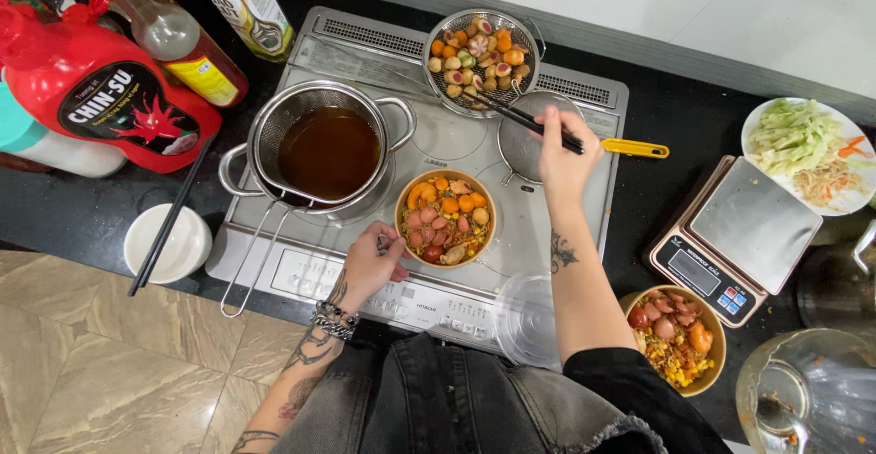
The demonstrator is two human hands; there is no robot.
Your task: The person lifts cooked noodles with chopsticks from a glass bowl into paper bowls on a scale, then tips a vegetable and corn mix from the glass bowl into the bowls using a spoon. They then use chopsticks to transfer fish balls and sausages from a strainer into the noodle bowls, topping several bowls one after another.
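Dark denim at the person's lap filled the bottom edge, and above it the left hand [370, 264] curled its fingers against the near rim of a paper bowl [445, 218] of fried balls and sausage pieces, which sat on the middle of the flat cooktop [538, 226]. The right hand [564, 155] pinched a pair of black chopsticks [516, 117], their tips reaching into the wire strainer basket [476, 51] of fried pieces at the back of the cooktop. Doing this well seemed to call for a firm grip low on each round piece and a short, level carry, with the bowl kept steady by the bracing hand. To the left, just beside the bowl, stood a steel pot of dark oil [328, 148] with a sieve in it, an edge worth keeping the wrist away from. A flat skimmer with a yellow handle [633, 149] lay under the right hand. Right of the cooktop sat a kitchen scale [737, 235], a second filled bowl [677, 337] and a plate of shredded cabbage [808, 153], so open room lay mainly on the bare glass between bowl and basket.
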